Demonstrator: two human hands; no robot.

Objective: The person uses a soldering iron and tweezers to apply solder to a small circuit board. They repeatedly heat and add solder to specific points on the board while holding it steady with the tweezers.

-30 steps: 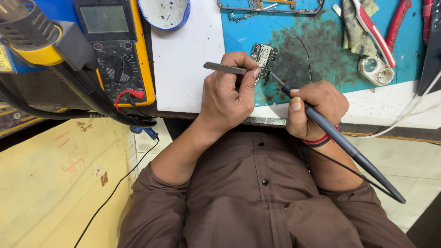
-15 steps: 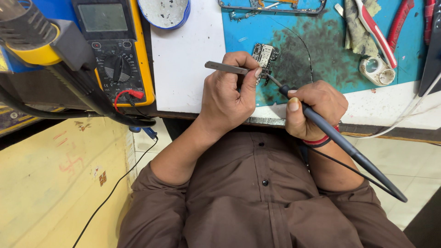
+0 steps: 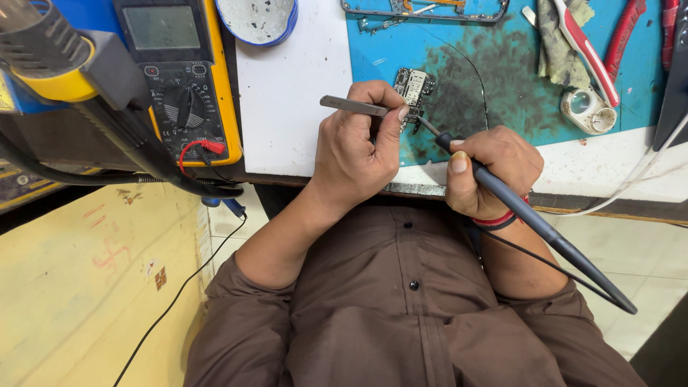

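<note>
My left hand (image 3: 355, 147) grips metal tweezers (image 3: 351, 105), their handle end sticking out to the left and their tips down by a small circuit board (image 3: 411, 87). The board lies on a stained blue mat (image 3: 502, 79). My right hand (image 3: 491, 170) holds a dark soldering iron (image 3: 534, 223) like a pen. Its thin tip reaches the board's lower edge, and its long handle and cord trail back to the lower right.
A yellow multimeter (image 3: 179, 79) with a red lead stands at the left beside a white sheet (image 3: 287, 93). A round dish (image 3: 258, 18) sits at the top. Red-handled pliers (image 3: 588, 50), a cloth and a small round tin (image 3: 588, 111) lie on the right.
The view has shifted slightly. Both hands stay on the board with the tweezers and the iron, almost unmoved.
</note>
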